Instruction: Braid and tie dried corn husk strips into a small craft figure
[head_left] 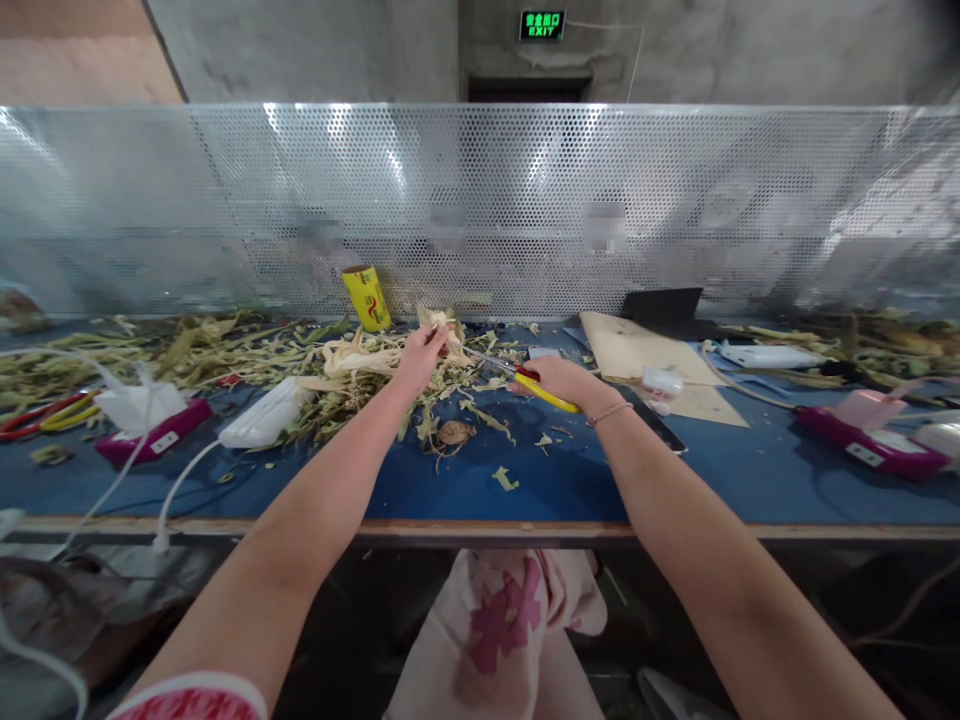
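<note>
The scissors (517,378) point at a strip of husk (442,325) held up over the blue table (465,480), their blade tips close to the left hand (420,358), so a snip made too near could likely nick a fingertip or let the dry strip slip away. The left fingers are pressed together, pinching the husk. The right hand (559,382) is curled shut around the yellow handles; how far the blades gape cannot be told.

hands (420,357): 2 | scissors (525,380): 1 | yellow roll (367,297): 1 | magenta devices (154,435): 2
</note>
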